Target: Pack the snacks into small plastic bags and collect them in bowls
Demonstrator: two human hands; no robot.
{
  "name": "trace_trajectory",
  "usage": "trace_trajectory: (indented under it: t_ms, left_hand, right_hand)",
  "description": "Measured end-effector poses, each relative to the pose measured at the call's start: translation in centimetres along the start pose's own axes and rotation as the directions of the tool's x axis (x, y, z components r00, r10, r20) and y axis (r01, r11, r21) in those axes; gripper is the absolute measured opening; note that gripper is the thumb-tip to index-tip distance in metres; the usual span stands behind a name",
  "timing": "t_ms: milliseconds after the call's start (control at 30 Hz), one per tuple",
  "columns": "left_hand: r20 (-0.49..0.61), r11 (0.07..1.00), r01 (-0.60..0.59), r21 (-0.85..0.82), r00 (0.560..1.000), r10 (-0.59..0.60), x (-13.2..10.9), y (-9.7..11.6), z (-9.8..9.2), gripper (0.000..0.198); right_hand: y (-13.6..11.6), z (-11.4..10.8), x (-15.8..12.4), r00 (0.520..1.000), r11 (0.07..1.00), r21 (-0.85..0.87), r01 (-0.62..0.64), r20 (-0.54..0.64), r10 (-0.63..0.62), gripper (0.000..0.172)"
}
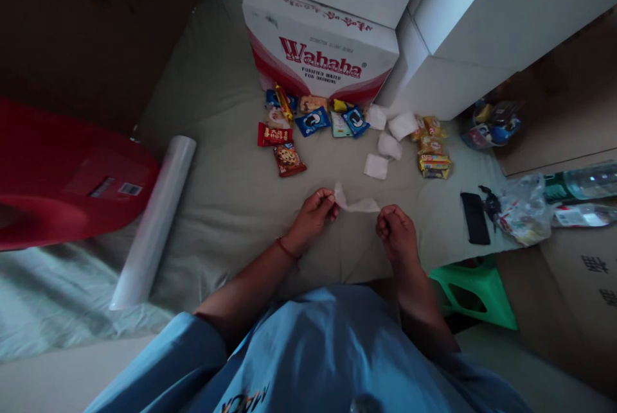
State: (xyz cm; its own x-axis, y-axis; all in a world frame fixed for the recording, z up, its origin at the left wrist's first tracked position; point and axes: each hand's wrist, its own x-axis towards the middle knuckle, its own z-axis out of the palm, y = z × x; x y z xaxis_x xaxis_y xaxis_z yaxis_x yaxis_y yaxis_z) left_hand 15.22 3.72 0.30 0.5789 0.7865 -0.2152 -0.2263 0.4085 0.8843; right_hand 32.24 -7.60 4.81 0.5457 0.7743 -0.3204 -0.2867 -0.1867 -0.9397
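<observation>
- Left hand point(317, 212): thumb and fingertips pinch the left end of a thin white sheet point(357, 206). A reddish-brown bracelet point(288, 250) encircles the wrist.
- Right hand point(397, 228): fingers curled, thumb and fingertips gripping the sheet's right end.
- The sheet (tissue or film, the view does not settle which) spans the gap between the hands, sagging in the middle, above a greenish-grey cloth point(231, 162).
- Beyond the hands: four white folded squares point(376, 167) lie in a loose group, the nearest one apart from the others.
- Left of the squares: a brown cookie packet point(290, 160), a red snack packet point(274, 135) and blue snack packets point(313, 122) lie among other wrapped snacks.
- Right of the squares: yellow snack packets point(434, 166).
- Behind the snacks: a white-and-red Wahaha purified water carton point(321, 56).
- Far left: a clear film roll point(157, 217) lies diagonally beside a red plastic article point(72, 162).
- Far right: a black phone point(475, 218), keys point(490, 205), a clear plastic bag point(525, 212) and plastic bottles point(585, 182).
- Lower right, below cloth level: a green plastic stool point(499, 294).
</observation>
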Motion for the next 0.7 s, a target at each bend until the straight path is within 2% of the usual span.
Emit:
trace_trajectory:
  t_ms: [133,300,367,433,533,600,700]
  left_hand:
    - [-0.061,0.983,-0.049,-0.180,0.997,0.039,0.6,-0.1,-0.3,0.042]
    - [-0.030,0.983,-0.123,-0.137,0.992,0.120,0.7,-0.5,-0.6,0.041]
    - [0.007,0.987,-0.143,-0.069,0.990,0.144,0.6,-0.6,-0.6,0.041]
    - [0.042,0.990,-0.139,-0.015,0.989,0.140,0.4,-0.7,-0.5,0.042]
    - [0.069,0.994,-0.111,0.016,0.992,0.110,0.1,-0.5,-0.2,0.044]
    - [0.069,0.997,-0.074,-0.020,0.995,0.075,-0.1,-0.2,0.0,0.044]
    - [0.103,0.989,0.050,-0.143,0.994,-0.036,-0.2,0.2,0.1,0.046]
  right_hand:
    - [0.1,-1.6,0.2,1.000,0.996,-0.084,-0.012,0.022,0.014,0.029]
    - [0.0,-2.0,1.1,0.992,0.990,-0.125,0.066,-0.101,-0.079,0.042]
    - [-0.1,-1.3,1.5,0.992,0.986,-0.141,0.093,-0.070,-0.103,0.048]
    - [-0.1,-0.2,1.9,0.994,0.976,-0.188,0.108,0.026,-0.105,0.051]
    - [0.2,1.8,1.9,0.987,0.946,-0.301,0.122,0.139,-0.083,0.042]
    - [0.4,2.9,1.8,0.985,0.910,-0.383,0.159,0.120,-0.122,0.039]
    - [0.5,3.8,1.7,0.967,0.855,-0.458,0.242,0.038,-0.253,0.039]
